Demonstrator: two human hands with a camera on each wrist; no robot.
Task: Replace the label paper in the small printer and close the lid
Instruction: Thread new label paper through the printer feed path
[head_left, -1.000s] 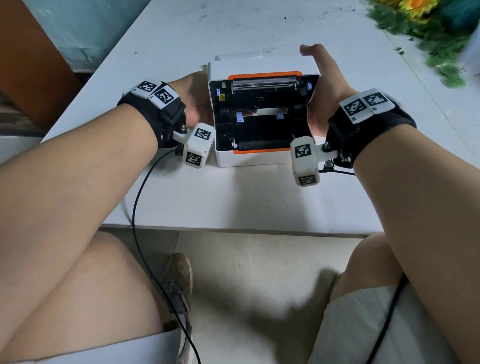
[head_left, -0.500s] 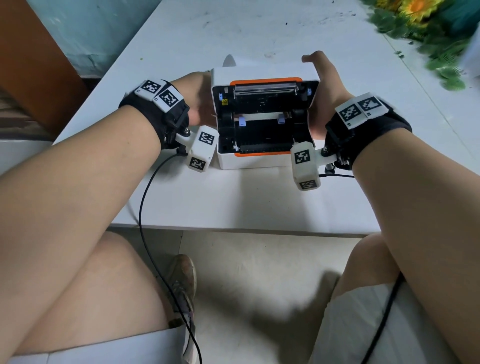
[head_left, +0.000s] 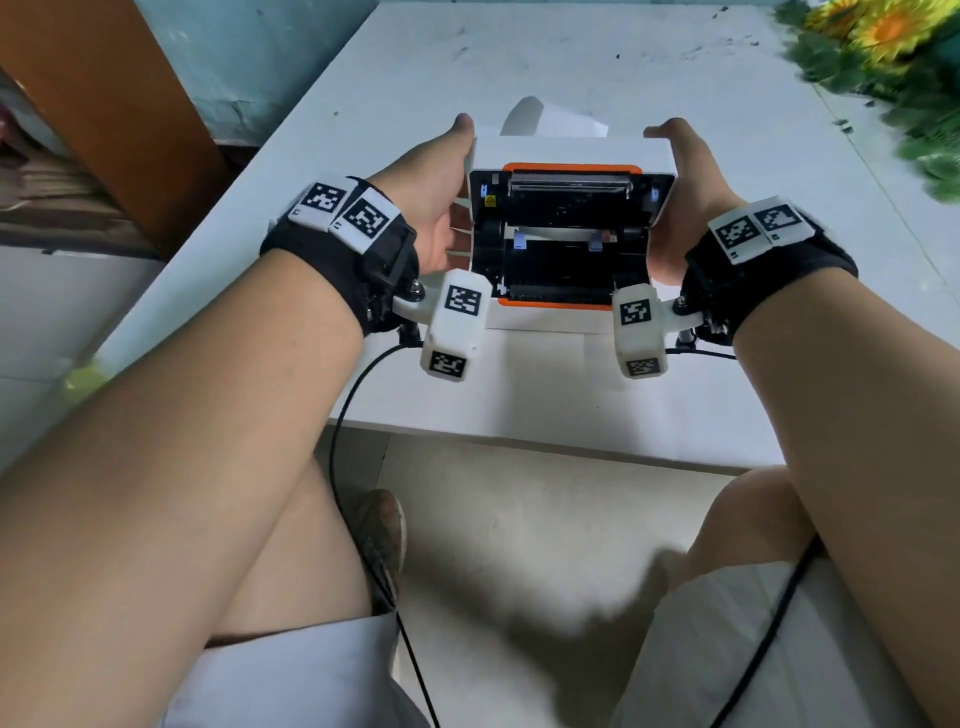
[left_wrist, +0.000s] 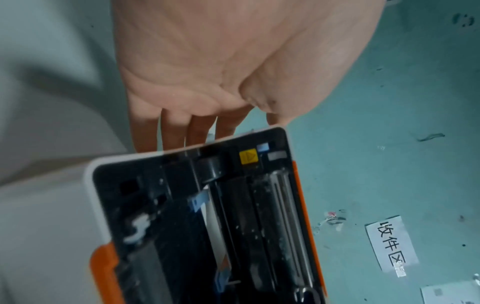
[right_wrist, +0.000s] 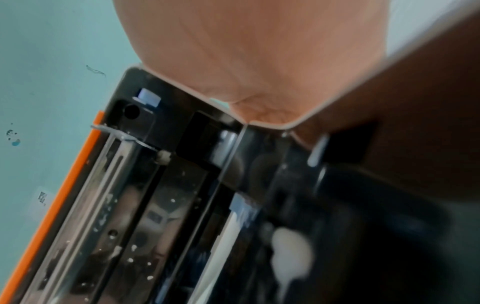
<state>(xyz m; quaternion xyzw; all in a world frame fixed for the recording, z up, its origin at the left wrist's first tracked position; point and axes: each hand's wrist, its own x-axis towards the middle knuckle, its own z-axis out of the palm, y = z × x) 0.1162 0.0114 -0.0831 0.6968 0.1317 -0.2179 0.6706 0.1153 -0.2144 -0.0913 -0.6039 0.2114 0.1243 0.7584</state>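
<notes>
The small white printer (head_left: 545, 323) with orange trim stands open near the table's front edge, its lid (head_left: 571, 149) raised at the back. A white paper strip (head_left: 556, 237) lies inside between two blue guides. My left hand (head_left: 436, 192) lies against the lid's left side, thumb straight at the top corner; in the left wrist view its fingers (left_wrist: 176, 131) run straight behind the lid edge. My right hand (head_left: 685, 192) lies against the lid's right side, thumb straight, fingers hidden. In the right wrist view the palm (right_wrist: 272, 41) meets the lid's rim.
A loose white sheet (head_left: 550, 122) lies just behind the printer. Artificial flowers (head_left: 883, 47) fill the table's far right corner. A brown cabinet (head_left: 104, 104) stands to the left. A printed label (left_wrist: 392, 242) is taped to the table (head_left: 545, 405) beyond the printer.
My left hand has slid up from the printer's left side to the lid's top left corner. The right hand stays on the lid's right side. The view has shifted.
</notes>
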